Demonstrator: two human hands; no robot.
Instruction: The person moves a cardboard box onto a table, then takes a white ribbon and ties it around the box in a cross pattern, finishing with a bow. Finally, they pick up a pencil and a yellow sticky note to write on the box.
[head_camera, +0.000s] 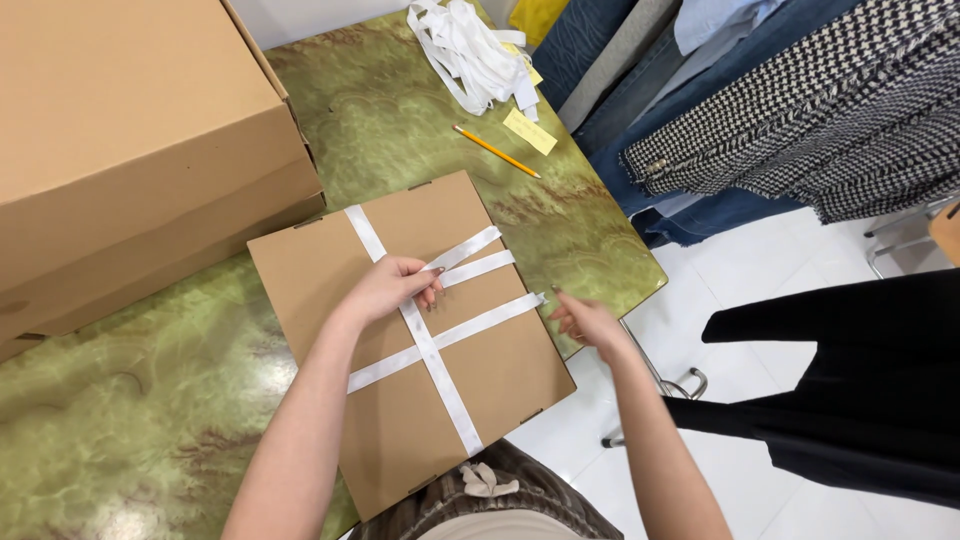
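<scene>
A large carton (130, 130) stands at the table's left. The flat box (420, 340) lies at the near edge of the green marbled table (150, 400), partly overhanging it. White ribbon (440, 365) already crosses the lid lengthwise and crosswise; no knot or bow shows, so tying appears to remain. The left hand (390, 288) presses the crossing, fingers curled on the ribbon, pinching two loose ends. The right hand (590, 322) is at the box's right edge by the ribbon end, fingers half open; whether it grips is unclear. Farther back lie spare ribbon (470, 50), a pencil (497, 152) and a yellow note (530, 131). At right, garments (800, 110) hang above a white tiled floor (740, 270).
</scene>
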